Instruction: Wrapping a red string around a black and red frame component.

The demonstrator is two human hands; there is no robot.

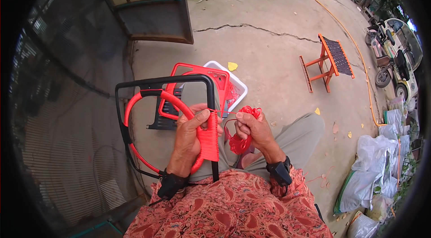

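My left hand (pixel 188 132) is curled tight round the frame (pixel 210 94), my right hand (pixel 255 126) round the cord (pixel 238 144); slack might loosen the wraps (pixel 208 144).

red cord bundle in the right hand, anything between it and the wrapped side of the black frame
Nothing visible blocks the gap: a red strand runs from the right hand, which holds the red cord bundle, to the wrapped side of the black frame; the left hand grips there.
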